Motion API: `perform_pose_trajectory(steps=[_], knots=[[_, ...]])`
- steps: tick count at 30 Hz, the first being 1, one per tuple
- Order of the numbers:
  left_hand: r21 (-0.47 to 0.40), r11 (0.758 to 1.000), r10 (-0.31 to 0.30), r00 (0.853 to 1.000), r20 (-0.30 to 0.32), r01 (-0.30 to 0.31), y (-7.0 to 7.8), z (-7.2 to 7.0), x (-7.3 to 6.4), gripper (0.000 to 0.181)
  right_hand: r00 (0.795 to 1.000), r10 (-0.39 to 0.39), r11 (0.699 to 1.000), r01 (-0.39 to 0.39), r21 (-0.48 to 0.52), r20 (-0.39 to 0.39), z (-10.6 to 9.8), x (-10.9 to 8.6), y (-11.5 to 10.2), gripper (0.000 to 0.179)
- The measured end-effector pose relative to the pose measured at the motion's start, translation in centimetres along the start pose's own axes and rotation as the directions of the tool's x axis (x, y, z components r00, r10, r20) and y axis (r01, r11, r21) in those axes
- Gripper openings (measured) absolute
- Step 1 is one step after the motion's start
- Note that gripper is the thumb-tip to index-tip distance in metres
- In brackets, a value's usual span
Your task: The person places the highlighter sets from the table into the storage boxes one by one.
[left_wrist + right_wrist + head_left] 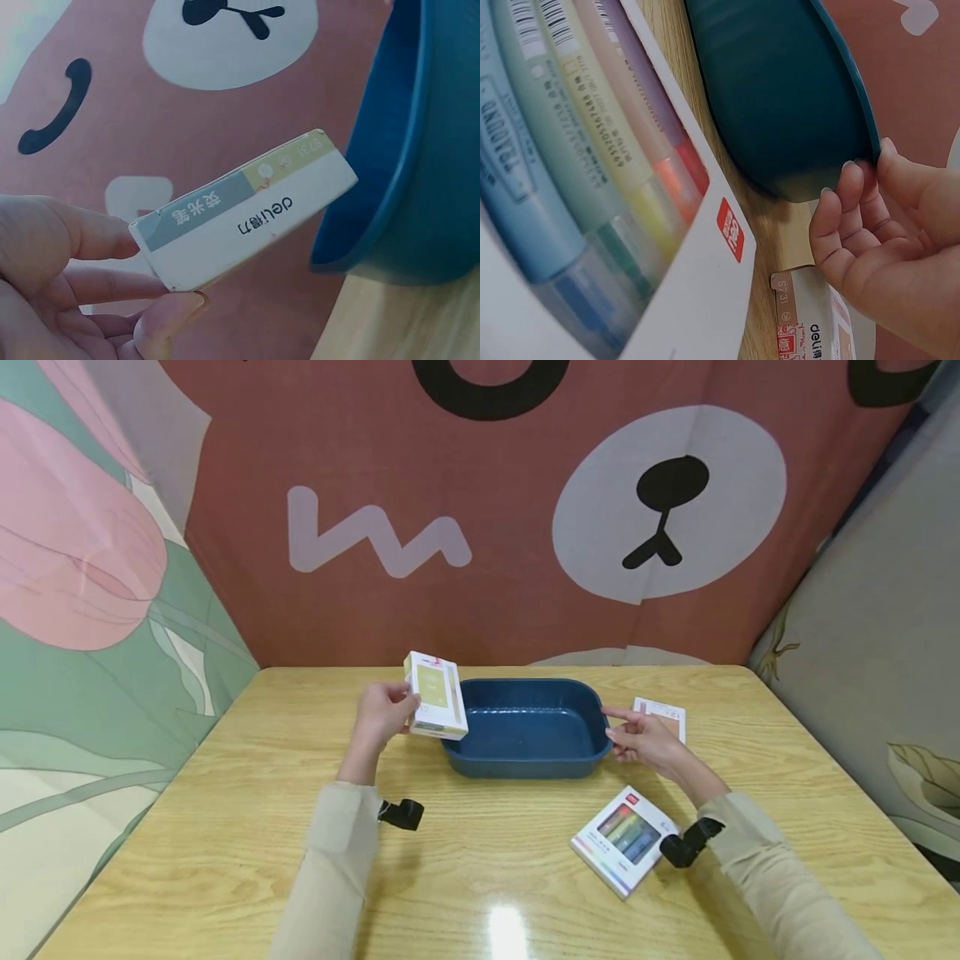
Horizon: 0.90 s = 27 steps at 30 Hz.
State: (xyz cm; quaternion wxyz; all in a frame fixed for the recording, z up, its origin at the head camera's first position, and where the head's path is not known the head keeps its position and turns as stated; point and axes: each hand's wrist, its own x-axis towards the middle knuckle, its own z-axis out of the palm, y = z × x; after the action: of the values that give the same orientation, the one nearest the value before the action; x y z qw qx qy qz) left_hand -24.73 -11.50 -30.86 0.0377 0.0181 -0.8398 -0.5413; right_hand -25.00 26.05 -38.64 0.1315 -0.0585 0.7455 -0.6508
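Note:
My left hand [386, 710] grips a white-and-yellow highlighter box [433, 697] by one end, thumb on one side and fingers on the other. The box is tilted and raised at the left end of a dark blue basin [532, 768], its lower corner overlapping the rim in the head view. In the left wrist view, the box [247, 217] shows its printed narrow side. At the basin's right end, my right hand [645, 742] holds the rim between thumb and curled fingers, as the right wrist view shows. No contents show inside the basin.
Behind my right hand lies a white-and-orange box [667, 714], partly covered. A white windowed pack of colored highlighters [626, 839] lies on the wooden table [465, 852] in front of the basin, close to the right wrist. A printed cloth [450, 618] hangs along the table's back edge.

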Motion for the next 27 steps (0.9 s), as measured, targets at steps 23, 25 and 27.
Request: perform_pose_trajectory(steps=[23,25,27], knots=[[0.059,0.998,-0.036,0.994,0.098,0.031,-0.8,3.9,0.9,0.024,1.0,0.012,1.0,-0.012,-0.007,-0.005,-0.1,0.0,0.0,0.054],[0.083,0.996,-0.045,0.994,0.101,0.036,-0.8,4.2,0.9,0.024,1.0,0.012,1.0,-0.012,-0.012,-0.004,-0.1,0.0,0.0,0.054],[0.106,0.994,-0.027,0.994,0.102,0.016,-0.7,4.5,0.9,0.02,1.0,0.012,1.0,-0.012,-0.016,-0.005,-0.2,0.0,0.0,0.054]])
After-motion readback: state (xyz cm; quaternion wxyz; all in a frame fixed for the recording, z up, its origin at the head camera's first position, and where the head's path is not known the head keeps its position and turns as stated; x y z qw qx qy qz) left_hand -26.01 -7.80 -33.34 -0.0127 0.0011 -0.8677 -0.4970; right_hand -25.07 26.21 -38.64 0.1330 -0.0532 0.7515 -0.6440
